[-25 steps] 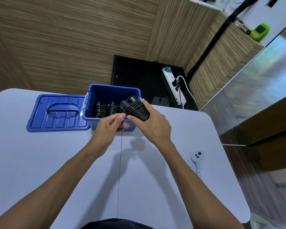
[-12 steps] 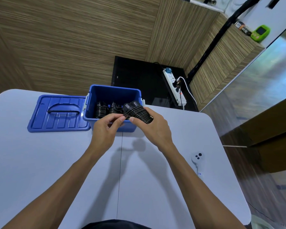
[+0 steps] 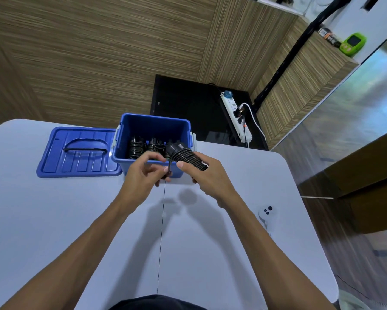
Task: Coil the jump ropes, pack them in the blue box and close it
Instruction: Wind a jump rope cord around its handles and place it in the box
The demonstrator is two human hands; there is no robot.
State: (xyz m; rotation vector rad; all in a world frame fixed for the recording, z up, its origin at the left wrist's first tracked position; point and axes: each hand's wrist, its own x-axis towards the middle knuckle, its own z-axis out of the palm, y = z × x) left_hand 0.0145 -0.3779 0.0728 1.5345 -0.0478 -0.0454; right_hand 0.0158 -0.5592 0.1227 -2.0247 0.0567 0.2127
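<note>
- Right hand (image 3: 207,179) wraps fingers around coiled jump rope (image 3: 186,156), held just above near rim of blue box (image 3: 152,128).
- Left hand (image 3: 143,175) pinches the loose rope end.
- Two coils (image 3: 143,149) lie inside.
- Lid (image 3: 80,153) rests on table (image 3: 54,220), left of box.

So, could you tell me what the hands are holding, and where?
The right hand grips a coiled jump rope around its coils; the left hand pinches its loose end.

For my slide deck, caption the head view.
Both hands finish coiling a black jump rope above the open blue box.
</note>
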